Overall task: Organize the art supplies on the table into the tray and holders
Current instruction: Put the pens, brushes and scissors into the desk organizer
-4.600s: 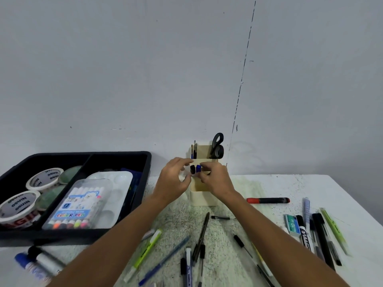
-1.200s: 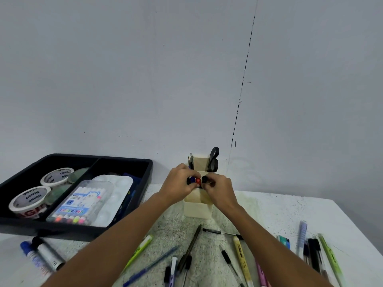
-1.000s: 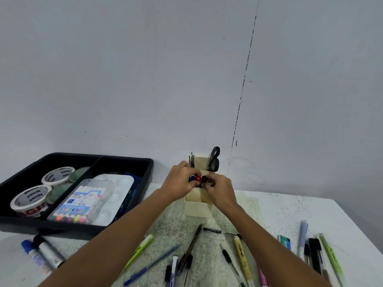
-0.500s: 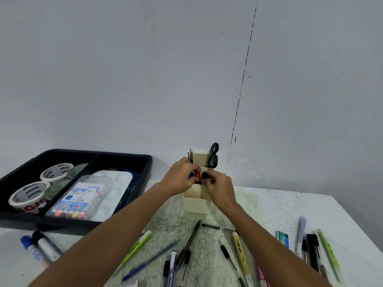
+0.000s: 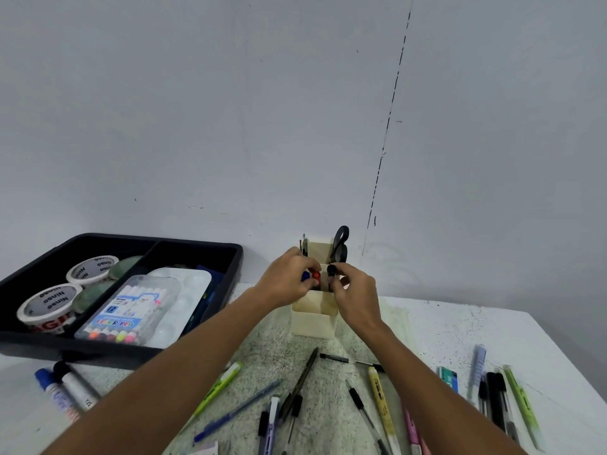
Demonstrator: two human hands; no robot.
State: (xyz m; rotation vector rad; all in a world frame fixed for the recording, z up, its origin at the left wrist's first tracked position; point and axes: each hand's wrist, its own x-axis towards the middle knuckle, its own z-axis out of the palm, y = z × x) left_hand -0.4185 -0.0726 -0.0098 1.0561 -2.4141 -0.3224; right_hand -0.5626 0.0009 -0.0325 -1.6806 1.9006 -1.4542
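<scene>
Both hands work at the cream holder [image 5: 312,318] standing on the table [image 5: 460,330] near the wall. The left hand [image 5: 289,282] grips the capped tops of a blue marker [image 5: 306,276] and a red marker [image 5: 316,276] standing in the holder's front compartment. The right hand [image 5: 354,298] pinches a black marker [image 5: 331,270] beside them; how deep it sits is unclear. Black scissors [image 5: 340,246] stand in the rear compartment. Loose pens [image 5: 300,377] lie in front; the black tray [image 5: 235,267] sits left.

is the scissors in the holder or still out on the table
In the holder. The black scissors stand handles-up in the back compartment of the cream pen holder, behind both hands; their blades are hidden inside.
</scene>
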